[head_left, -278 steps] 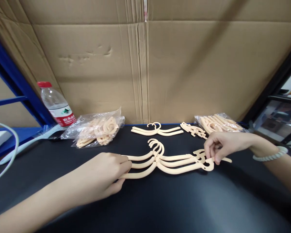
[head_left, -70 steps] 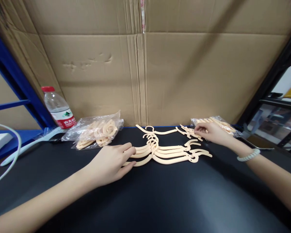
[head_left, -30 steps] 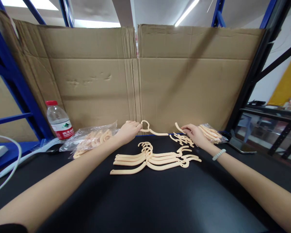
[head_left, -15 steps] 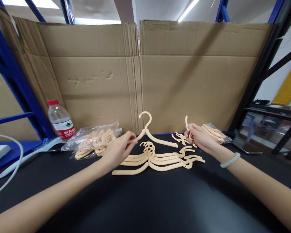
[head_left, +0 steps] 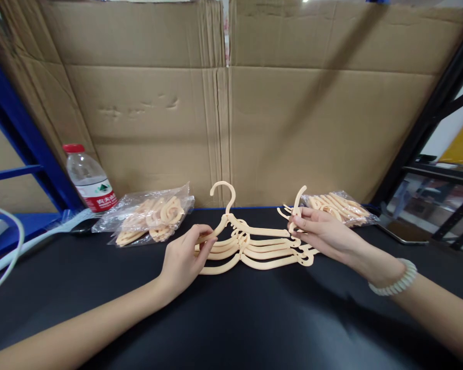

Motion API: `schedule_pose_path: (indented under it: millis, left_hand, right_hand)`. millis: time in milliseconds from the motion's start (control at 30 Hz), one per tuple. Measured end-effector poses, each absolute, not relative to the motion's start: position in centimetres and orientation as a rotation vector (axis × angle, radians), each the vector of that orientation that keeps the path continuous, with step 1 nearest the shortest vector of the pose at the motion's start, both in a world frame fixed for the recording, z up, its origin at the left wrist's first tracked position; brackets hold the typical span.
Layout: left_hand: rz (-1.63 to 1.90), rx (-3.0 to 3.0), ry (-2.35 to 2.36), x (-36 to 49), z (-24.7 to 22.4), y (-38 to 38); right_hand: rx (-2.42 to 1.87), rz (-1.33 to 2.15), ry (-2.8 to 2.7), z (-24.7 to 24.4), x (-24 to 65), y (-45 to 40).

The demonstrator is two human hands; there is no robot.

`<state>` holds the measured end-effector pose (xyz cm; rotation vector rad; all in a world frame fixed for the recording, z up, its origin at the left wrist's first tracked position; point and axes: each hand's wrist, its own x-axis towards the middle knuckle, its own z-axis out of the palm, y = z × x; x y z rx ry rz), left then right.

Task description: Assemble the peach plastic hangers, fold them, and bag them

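My left hand is closed on the left arm of a cream plastic hanger, whose hook points up. In my right hand, pinched between thumb and fingers, is a small curved cream piece. Its lower end is at the right tip of the held hanger; whether they are joined cannot be made out. Just below and behind my hands, several similar hangers lie stacked on the black table, with curved pieces at their right ends. A few loose curved pieces lie left of my right hand, partly hidden.
Plastic bags of cream parts lie at the left and right. A red-capped bottle, a white cable and a phone are further out. Upright cardboard closes off the back.
My right hand has brought its curved piece left to the hanger's right tip. The held hanger has come lower, over the stack. The camera view has tilted down.
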<state>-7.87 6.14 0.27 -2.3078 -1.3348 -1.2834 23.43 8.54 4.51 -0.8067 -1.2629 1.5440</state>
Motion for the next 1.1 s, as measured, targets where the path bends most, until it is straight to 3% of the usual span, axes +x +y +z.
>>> schedule_pose_path:
  millis: [467,1100]
  left_hand:
    - [-1.341,-2.238,-1.124,-7.5,0.5,6.1]
    - [-1.333,-2.282,-1.033,-7.5,0.7,6.0]
  right_hand:
    - [-0.782,1.535,-1.165,2.8,23.5,7.4]
    - [-0.748,1.89,-1.077,3.0,23.8,6.8]
